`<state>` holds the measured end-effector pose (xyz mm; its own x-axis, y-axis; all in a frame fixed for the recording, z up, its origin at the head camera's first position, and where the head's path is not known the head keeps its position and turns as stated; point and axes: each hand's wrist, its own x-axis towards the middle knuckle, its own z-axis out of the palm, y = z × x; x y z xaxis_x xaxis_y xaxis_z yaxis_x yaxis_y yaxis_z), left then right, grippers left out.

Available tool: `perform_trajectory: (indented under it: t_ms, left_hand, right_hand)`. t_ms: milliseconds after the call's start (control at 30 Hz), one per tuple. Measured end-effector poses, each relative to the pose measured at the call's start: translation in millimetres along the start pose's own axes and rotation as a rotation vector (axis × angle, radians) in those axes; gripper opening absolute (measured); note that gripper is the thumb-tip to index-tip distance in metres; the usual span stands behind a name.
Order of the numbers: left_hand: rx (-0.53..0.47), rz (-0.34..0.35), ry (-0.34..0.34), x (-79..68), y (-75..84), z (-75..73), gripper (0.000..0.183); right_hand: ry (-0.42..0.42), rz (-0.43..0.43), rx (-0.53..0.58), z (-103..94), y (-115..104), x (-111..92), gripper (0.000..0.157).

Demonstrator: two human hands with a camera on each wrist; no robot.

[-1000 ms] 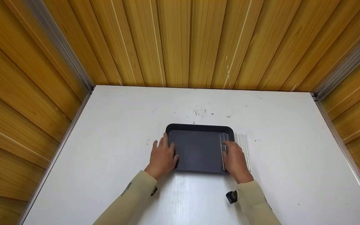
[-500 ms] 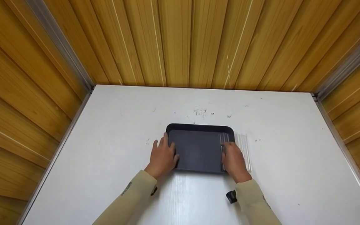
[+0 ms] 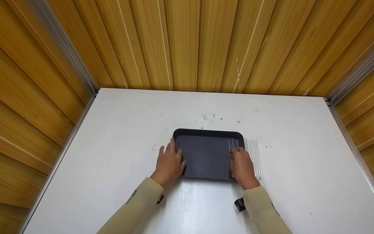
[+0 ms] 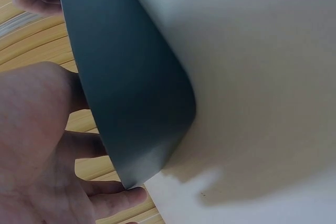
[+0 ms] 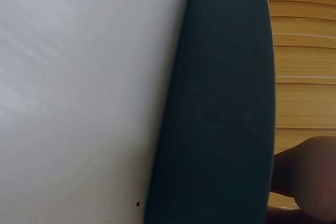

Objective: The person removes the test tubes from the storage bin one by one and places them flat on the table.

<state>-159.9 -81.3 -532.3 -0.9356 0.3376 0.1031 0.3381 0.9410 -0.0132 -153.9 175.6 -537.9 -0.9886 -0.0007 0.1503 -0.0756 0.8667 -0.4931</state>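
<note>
A dark grey rectangular tray (image 3: pixel 206 156) lies on the white table. My left hand (image 3: pixel 168 164) rests on its left rim, with fingers spread and fairly straight; the left wrist view shows those fingers (image 4: pixel 118 203) at the tray's corner. Several clear tubes (image 3: pixel 233 143) lie side by side along the inside of the right wall. Over them, my right hand (image 3: pixel 243 167) reaches across the right rim with bent fingers. Its fingertips meet the tubes, but I cannot tell whether they pinch one. In the right wrist view, the dark tray wall (image 5: pixel 215 108) hides most of that hand.
More clear tubes (image 3: pixel 257 159) lie on the table just outside the tray's right side. Yellow wood-look panels (image 3: pixel 187 45) enclose the table (image 3: pixel 125 130) at the back and both sides.
My right hand has shifted slightly left and its fingers have bent further in over the tubes. The left hand and the tray have stayed about where they were.
</note>
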Motion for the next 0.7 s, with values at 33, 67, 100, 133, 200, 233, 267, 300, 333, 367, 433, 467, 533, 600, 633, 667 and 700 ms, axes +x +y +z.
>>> perform_trajectory:
  t_ms: [33,67,100,133,200,233,267,300,333,367,433,467,533,600,633,667,700]
  left_hand:
    - [-0.004,-0.001,0.001,0.2,-0.1,0.2,0.051]
    - [-0.006,-0.001,0.002,0.2,-0.1,0.6,0.051]
    - [-0.008,-0.001,0.008,0.2,0.0,0.8,0.051]
    - [-0.013,0.000,0.014,0.0,0.1,0.9,0.051]
    - [-0.018,0.002,0.022,-0.4,0.3,1.4,0.050]
    - [-0.020,0.001,0.021,-0.6,0.3,1.6,0.050]
    - [-0.024,0.001,0.021,-0.8,0.5,1.6,0.050]
    - [-0.028,0.000,0.021,-0.9,0.6,1.5,0.050]
    - [-0.032,-0.001,0.018,-0.8,0.5,1.7,0.050]
    - [-0.030,-0.001,0.014,-0.7,0.4,1.9,0.051]
    - [-0.030,0.000,0.014,-0.5,0.3,2.4,0.050]
    - [-0.032,0.001,0.017,-0.4,0.2,2.6,0.050]
    - [-0.032,0.002,0.021,-0.4,0.1,2.8,0.050]
    - [-0.033,0.003,0.026,-0.4,-0.1,3.0,0.049]
    - [-0.036,0.003,0.027,-0.4,-0.1,2.9,0.049]
    - [-0.035,0.003,0.027,-0.4,-0.2,2.7,0.049]
    - [-0.034,0.000,0.022,-0.2,-0.2,2.4,0.049]
  right_hand:
    - [0.003,-0.003,-0.004,0.6,0.1,0.0,0.028]
    - [0.004,-0.005,-0.004,1.3,0.2,-0.1,0.028]
    - [0.004,-0.008,-0.005,2.3,0.2,0.0,0.028]
    - [0.002,-0.010,-0.006,3.1,0.0,-0.2,0.028]
    - [-0.006,-0.007,-0.001,4.6,-0.3,-0.4,0.030]
    - [-0.011,-0.008,0.000,5.4,-0.3,-0.6,0.030]
    - [-0.013,-0.007,0.000,6.3,-0.2,-0.7,0.030]
    - [-0.014,-0.008,-0.005,7.0,-0.2,-0.7,0.030]
    - [-0.012,-0.010,-0.009,7.6,0.0,-0.7,0.029]
    - [-0.010,-0.013,-0.013,8.2,0.3,-0.5,0.029]
    - [0.001,-0.023,-0.025,9.2,0.7,-0.3,0.027]
    - [0.007,-0.027,-0.030,9.7,0.8,-0.1,0.026]
    - [0.012,-0.030,-0.036,10.4,1.0,0.3,0.025]
    - [0.013,-0.028,-0.036,10.9,1.2,0.7,0.024]
    - [0.010,-0.027,-0.034,11.0,1.2,0.9,0.024]
    - [0.008,-0.024,-0.033,11.2,1.3,1.0,0.025]
    - [0.006,-0.020,-0.029,11.3,1.4,1.1,0.025]
